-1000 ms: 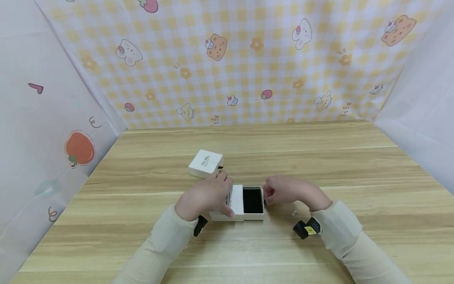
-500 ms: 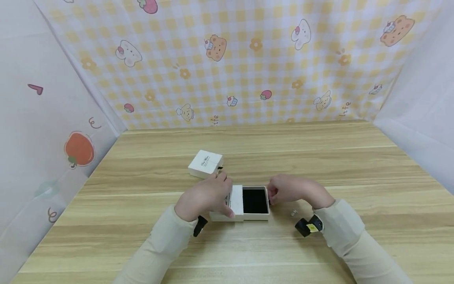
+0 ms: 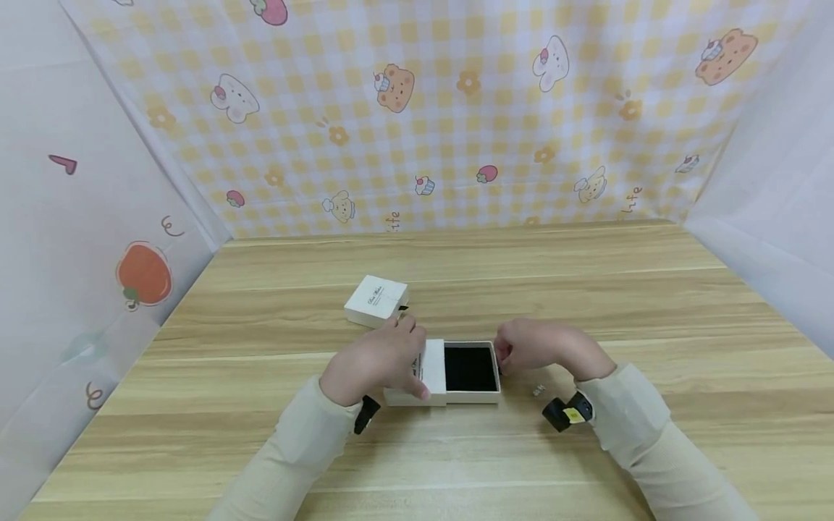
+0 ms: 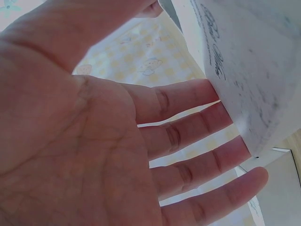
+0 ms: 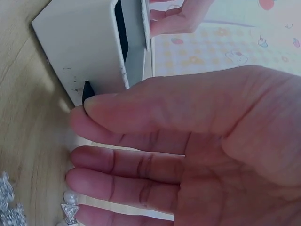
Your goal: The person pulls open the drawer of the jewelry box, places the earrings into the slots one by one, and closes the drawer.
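The left hand (image 3: 376,362) grips the white box cover (image 3: 435,369), its thumb at the side nearest the person and its fingers reaching across to the far edge. Seen from the left wrist, those fingers are nearly straight with slim gaps between them, three tips against the printed cover and the little finger's tip out past its corner. To the right of the left thumb, between the two hands, the drawer (image 3: 472,397) juts partway out of the cover, a black lining (image 3: 470,367) inside it. At the drawer's outer end, the right hand (image 3: 550,347) has thumb and index finger clamped together on a small black tab (image 5: 87,90); its other fingers stretch out below the pinch in the right wrist view, slightly apart. Just beside those lower fingertips lie a pearl and a sparkly triangular piece (image 5: 69,213), with a clear glittering trinket (image 5: 10,207) a little farther off on the wooden table (image 3: 404,463). Beyond the left fingertips, just behind them, sits a second white box (image 3: 376,298), printed on top, with its own dark tab (image 3: 403,308) facing right.
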Tool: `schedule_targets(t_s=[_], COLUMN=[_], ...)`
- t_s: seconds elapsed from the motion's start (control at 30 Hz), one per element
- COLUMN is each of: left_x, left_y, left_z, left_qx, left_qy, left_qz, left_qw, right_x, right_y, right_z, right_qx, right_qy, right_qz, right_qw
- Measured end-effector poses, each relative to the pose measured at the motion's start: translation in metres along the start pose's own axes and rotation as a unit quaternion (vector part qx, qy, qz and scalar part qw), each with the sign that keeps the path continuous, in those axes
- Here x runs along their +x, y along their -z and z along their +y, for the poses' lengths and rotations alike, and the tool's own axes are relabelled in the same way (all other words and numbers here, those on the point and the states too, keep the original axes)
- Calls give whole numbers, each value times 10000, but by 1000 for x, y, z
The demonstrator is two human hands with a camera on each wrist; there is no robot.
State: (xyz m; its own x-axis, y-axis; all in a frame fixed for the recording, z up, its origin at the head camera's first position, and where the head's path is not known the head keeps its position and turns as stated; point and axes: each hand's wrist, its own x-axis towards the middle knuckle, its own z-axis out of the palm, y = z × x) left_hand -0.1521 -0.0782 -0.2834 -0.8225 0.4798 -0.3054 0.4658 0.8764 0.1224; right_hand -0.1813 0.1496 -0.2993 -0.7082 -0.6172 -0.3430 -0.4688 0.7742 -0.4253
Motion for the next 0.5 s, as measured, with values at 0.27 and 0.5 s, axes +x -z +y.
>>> schedule_targets(t_s=[0.27,0.5], left_x=[0,0], left_y=[0,0], left_z=[0,0], left_qx=[-12,55], left_qy=[-11,-33], left_qz=[14,-2], left_qw=[10000,10000], right_x=[-2,-2], right_y=[1,2], right_z=[2,2], right_qx=[-24,-52], right_qy=[-171,-250], right_qz=[-14,-1], right_qw=[9998,9997])
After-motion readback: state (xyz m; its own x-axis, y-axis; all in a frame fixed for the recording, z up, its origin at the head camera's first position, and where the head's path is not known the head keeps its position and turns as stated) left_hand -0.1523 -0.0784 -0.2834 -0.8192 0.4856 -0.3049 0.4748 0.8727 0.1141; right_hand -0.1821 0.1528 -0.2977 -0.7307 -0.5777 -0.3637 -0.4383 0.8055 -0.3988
